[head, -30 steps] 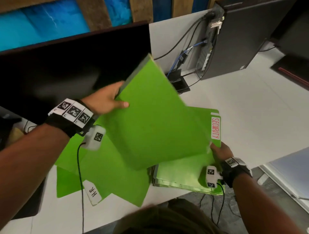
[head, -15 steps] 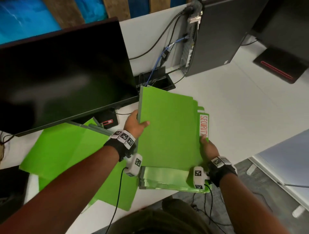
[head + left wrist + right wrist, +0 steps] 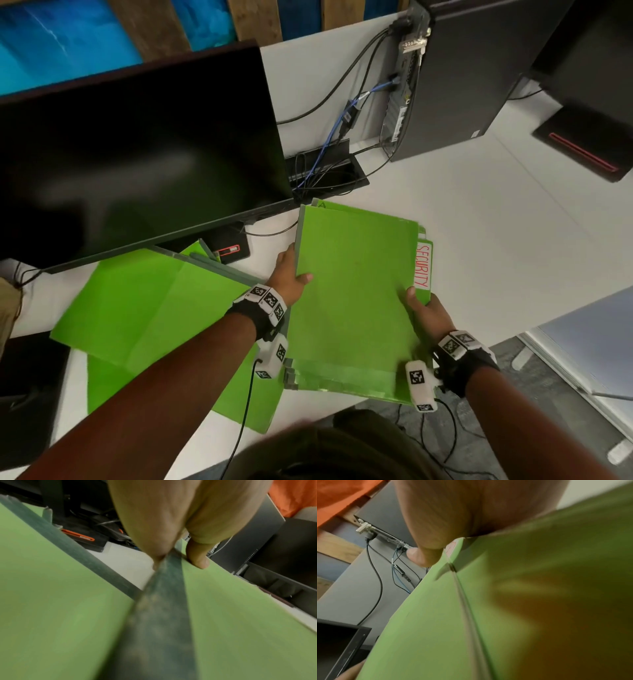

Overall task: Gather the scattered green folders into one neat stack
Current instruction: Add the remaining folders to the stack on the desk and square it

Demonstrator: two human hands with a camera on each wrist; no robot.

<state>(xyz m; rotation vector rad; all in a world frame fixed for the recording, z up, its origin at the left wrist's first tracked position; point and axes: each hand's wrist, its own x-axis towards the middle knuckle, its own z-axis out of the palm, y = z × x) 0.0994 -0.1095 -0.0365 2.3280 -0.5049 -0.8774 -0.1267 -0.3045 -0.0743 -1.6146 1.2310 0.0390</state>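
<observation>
Top folder (image 3: 356,291) now lower on stack (image 3: 342,380), both hands' fingers (image 3: 303,278) clamped on it.

A white table (image 3: 479,240) carries everything. Directly on it lie a stack of green folders (image 3: 352,380) at the near edge, loose green folders (image 3: 154,308) spread to its left, a black monitor (image 3: 137,154), a black computer tower (image 3: 455,75) and a recessed cable tray (image 3: 325,168).
</observation>
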